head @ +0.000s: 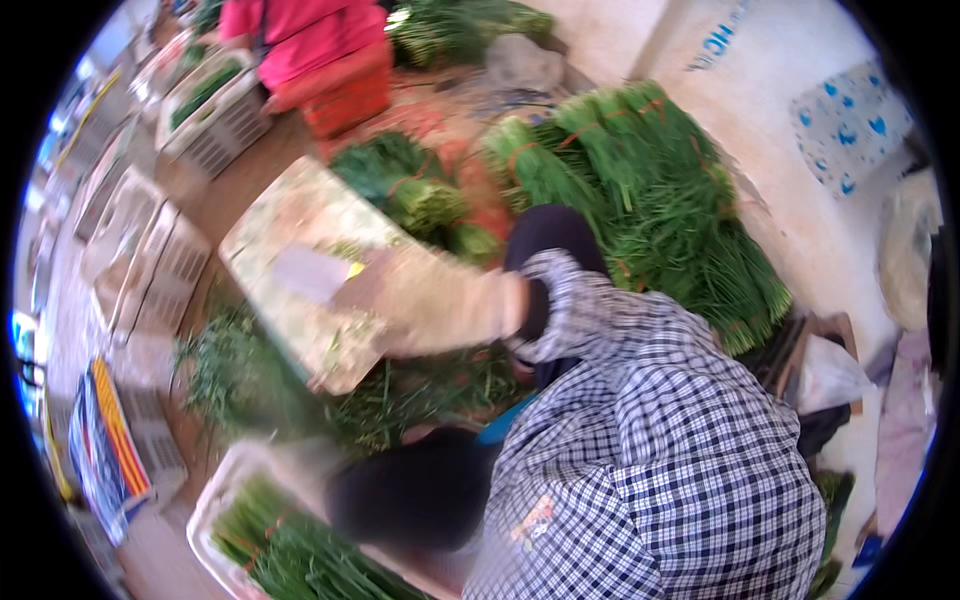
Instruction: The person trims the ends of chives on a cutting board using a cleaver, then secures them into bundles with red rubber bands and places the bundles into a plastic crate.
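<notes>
My right hand (435, 300), in a beige glove with darker fingers, is blurred over a pale chopping board (277, 210). It grips a cleaver (307, 274) with a broad grey blade and a yellow spot near the handle. Chopped green bits (345, 334) are scattered on the board. I cannot see my left hand. At the lower left, a white plastic basket (199, 525) holds banded bunches of garlic chives (315, 547). Tied chive bunches (427, 195) lie beyond the board, and a large pile of bunches (637, 172) rests by my right knee (555, 232).
Loose trimmings (247, 375) cover the floor beside and under the board. White crates (150, 262) stand along the far left, near a striped bag (112, 450). Above sits a red crate (345, 90) with a person in pink (315, 37). A wall (727, 112) bounds the right.
</notes>
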The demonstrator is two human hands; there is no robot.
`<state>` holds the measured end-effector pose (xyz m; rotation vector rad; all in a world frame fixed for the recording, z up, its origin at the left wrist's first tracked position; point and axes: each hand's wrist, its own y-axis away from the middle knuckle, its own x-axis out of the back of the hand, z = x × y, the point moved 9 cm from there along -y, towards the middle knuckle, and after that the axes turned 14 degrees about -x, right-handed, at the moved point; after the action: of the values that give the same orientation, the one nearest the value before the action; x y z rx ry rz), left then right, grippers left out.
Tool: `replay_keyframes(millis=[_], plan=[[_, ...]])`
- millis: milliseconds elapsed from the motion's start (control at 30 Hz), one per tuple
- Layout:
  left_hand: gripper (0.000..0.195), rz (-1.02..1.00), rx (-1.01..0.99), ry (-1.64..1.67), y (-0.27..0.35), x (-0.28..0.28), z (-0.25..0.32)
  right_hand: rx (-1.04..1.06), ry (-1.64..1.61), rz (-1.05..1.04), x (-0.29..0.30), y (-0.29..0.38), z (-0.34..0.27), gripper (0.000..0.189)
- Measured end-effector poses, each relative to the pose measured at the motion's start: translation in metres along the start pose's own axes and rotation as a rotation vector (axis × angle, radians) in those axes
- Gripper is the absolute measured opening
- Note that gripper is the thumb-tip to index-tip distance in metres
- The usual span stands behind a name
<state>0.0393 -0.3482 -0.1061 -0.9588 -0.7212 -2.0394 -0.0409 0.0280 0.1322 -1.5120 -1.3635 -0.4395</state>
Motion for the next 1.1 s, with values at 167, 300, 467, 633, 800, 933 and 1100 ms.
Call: replay_keyframes(millis=[167, 300, 467, 633, 800, 933, 1100], plan=[[0.049, -0.141, -0.143, -0.008, -0.085, -0.020, 0.024, -1.037, 0.250, 0.287, 0.141, 0.229, 0.213, 0.046], [0.049, -0.207, -0.161, -0.029, -0.118, -0.038, 0.054, -1.776, 0.287, 0.110, 0.170, 0.452, 0.333, 0.053], [0.049, -0.289, -0.142, -0.073, -0.141, -0.039, 0.073, -2.171, 0.321, -0.105, 0.153, 0.606, 0.349, 0.058], [0.049, -0.321, -0.115, -0.104, -0.172, -0.025, 0.076, -2.225, 0.193, -0.281, 0.099, 0.671, 0.337, 0.055], [0.050, -0.243, -0.063, -0.004, -0.210, 0.016, 0.066, -2.171, -0.144, -0.201, 0.052, 0.683, 0.311, 0.051], [0.050, -0.076, 0.212, 0.621, -0.231, 0.058, -0.059, -2.231, -0.862, 0.176, -0.007, 0.626, 0.315, 0.047], [0.052, -0.619, -0.311, -0.065, -0.215, -0.027, 0.126, -1.824, -0.530, 0.176, 0.000, 0.563, 0.331, 0.052]])
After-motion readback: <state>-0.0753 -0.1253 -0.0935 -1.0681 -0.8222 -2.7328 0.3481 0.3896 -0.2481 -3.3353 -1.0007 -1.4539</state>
